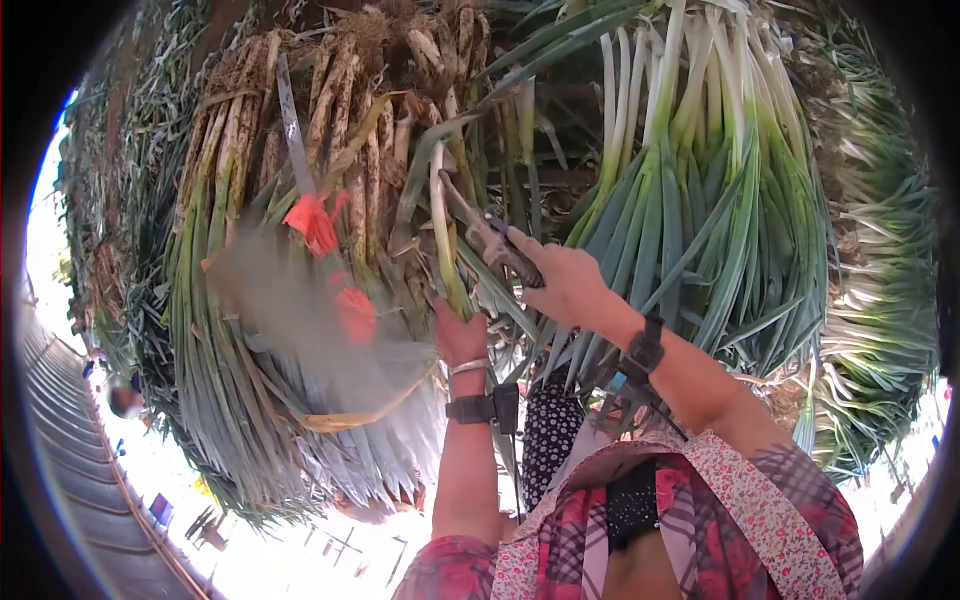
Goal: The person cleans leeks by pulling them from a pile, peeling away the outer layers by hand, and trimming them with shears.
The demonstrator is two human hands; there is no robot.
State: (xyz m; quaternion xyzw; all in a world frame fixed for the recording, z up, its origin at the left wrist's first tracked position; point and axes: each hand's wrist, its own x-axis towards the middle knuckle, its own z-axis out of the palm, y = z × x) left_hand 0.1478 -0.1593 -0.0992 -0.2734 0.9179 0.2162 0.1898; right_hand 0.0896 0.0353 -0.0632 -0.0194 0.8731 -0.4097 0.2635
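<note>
Head view, looking into stacked leeks.

- Left hand (pixel 460 338): fingers (pixel 446 312) closed round a single leek stalk (pixel 441 240), gripping it low on the pale shank. The stalk stands out from the pile, between the two big bundles.
- Right hand (pixel 566 282): fingers wrapped shut on the dark handle of a knife (pixel 488 238). The blade lies across the stalk just above the left hand. I cannot tell if the edge touches it.
- Rooted bundle (pixel 300 150) to the left has soil on its ends and is tied with a yellow band (pixel 350 415). Orange-red scraps (pixel 315 225) lie against it, blurred.
- Trimmed bundle (pixel 700 180) to the right has clean white shanks and green leaves fanning down.
- Dark strap (pixel 485 408) on the left wrist.

Handling (judgement): one stalk is light. The shank is firm and fairly stiff, while the leaves are soft, easily creased and likely slick. The best hold is on the shank — close to the blade for control, with the fingertips kept clear of the edge. Leaves give poor purchase and tear. A whole bundle would be heavy — lift it by the tie or cradle it from beneath.
</note>
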